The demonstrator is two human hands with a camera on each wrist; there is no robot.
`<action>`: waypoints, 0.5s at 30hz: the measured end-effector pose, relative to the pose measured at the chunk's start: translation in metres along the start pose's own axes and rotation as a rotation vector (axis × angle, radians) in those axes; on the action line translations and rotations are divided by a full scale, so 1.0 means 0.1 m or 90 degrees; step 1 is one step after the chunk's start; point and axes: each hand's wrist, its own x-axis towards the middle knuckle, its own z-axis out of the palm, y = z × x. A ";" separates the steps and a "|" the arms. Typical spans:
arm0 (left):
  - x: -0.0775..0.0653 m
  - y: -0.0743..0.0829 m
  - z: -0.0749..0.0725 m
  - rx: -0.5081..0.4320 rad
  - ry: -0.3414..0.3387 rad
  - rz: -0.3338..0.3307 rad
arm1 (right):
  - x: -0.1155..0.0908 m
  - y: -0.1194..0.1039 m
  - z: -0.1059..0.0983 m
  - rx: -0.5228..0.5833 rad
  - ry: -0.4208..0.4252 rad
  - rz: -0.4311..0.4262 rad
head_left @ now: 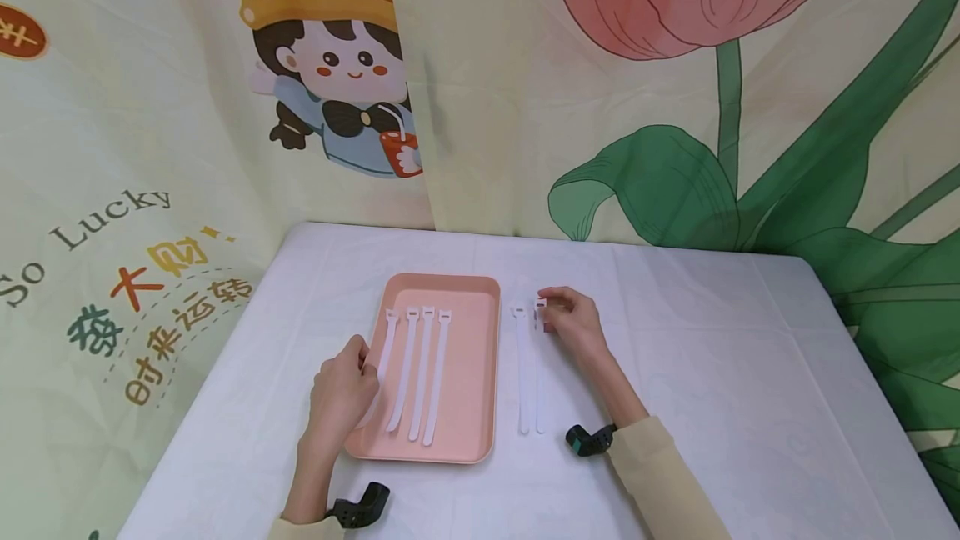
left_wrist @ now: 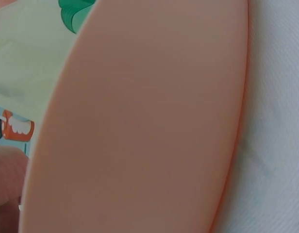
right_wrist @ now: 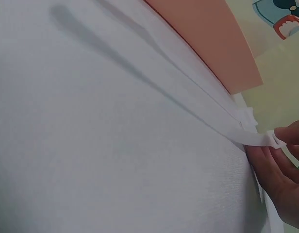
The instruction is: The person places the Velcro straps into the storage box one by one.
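Note:
Several white straps point(head_left: 410, 369) with slotted heads, like cable ties, lie lengthwise in a pink tray point(head_left: 472, 373). My left hand point(head_left: 344, 383) is at the tray's left side, fingers bent, covering part of the leftmost strap point(head_left: 386, 344). Whether it grips anything is hidden; the left wrist view shows mostly the tray's outer wall point(left_wrist: 144, 116). Right of the tray, my right hand point(head_left: 576, 323) pinches the head of a white strap point(right_wrist: 258, 140) between thumb and fingers. That strap's tail runs toward me. Another white strap point(head_left: 522, 373) lies on the table just left of it.
A white cloth covers the table point(head_left: 720, 407), whose far edge meets a printed curtain point(head_left: 487, 132). Black wrist devices point(head_left: 590, 440) sit on both wrists.

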 end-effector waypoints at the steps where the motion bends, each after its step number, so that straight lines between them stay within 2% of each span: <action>1: 0.00 0.00 0.00 0.000 0.000 0.000 | -0.01 0.00 0.00 -0.006 0.001 0.000; 15: 0.00 0.00 -0.01 0.000 -0.006 -0.003 | -0.04 0.04 -0.05 -0.003 0.010 -0.057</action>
